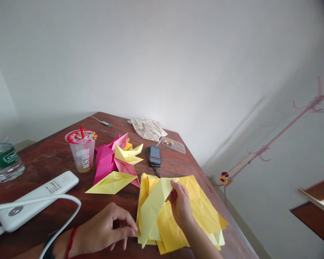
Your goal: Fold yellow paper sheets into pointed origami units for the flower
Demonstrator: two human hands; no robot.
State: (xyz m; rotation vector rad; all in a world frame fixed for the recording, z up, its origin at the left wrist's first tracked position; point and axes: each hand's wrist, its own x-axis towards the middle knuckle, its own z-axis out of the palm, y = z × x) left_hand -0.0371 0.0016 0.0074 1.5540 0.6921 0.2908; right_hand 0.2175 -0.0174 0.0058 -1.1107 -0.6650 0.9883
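My right hand (180, 203) pinches the upper corner of a pale yellow folded sheet of paper (155, 207), which slants over a stack of creased yellow paper (202, 205). To its left, my left hand (108, 226) is bent with the fingertips at the stack's left edge; whether thumb and fingers hold anything is hard to see. Beyond the hands are a yellow folded paper piece (112, 182), a pale yellow origami shape (128, 154) with pointed ends, and pink folded paper (104, 162).
A lidded drink cup (82, 154), a water bottle (4, 160) and a white power bank (40, 199) with a cable stand left. Farther back are a phone (154, 156), a crumpled cloth (147, 129) and a clear plastic tray (175, 144). A coat rack (283, 127) is beyond the right table edge.
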